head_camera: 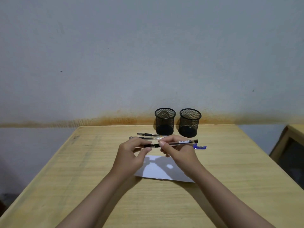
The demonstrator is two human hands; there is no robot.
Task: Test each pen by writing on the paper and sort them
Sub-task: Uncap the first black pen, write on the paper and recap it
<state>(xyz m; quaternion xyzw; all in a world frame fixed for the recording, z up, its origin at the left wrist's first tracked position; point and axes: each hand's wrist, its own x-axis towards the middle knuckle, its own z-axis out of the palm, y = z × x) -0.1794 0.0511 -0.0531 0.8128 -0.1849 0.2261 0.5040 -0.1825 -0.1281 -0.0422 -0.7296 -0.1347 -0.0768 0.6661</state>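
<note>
Hands raised just above the paper — left hand pinching the cap end, right hand gripping the barrel of the held pen, level; best pulled straight apart, cap kept; beyond, spare pens and two mesh cups on the surface.

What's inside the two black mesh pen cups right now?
Both the left cup and right cup show no pens above their rims or through the mesh; their dark bottoms cannot be made out.
</note>
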